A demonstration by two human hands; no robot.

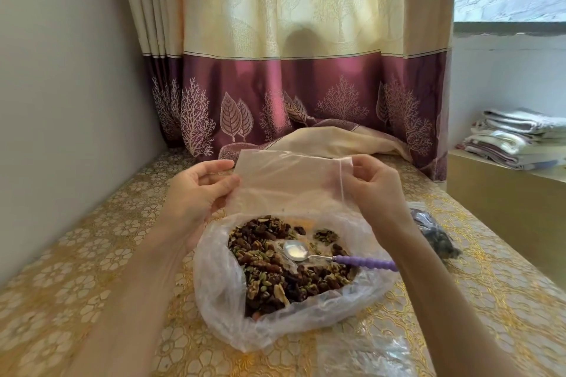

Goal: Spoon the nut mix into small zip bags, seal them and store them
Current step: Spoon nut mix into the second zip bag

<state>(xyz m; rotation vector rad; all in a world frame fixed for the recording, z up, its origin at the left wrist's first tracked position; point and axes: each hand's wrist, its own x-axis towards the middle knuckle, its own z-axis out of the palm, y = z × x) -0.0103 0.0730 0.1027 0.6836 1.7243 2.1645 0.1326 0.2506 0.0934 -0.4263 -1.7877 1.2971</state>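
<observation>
Gold floral tablecloth covering the table, purple-and-cream curtain hanging behind, folded towels stacking up at far right. Both hands holding an empty clear zip bag up above the nuts: left hand pinching its left edge between thumb and curled fingers, right hand pinching the right top corner. Nut mix sitting in an open plastic bag on the table, purple-handled spoon lying on top. Dark filled bag lying just right of the right forearm.
</observation>
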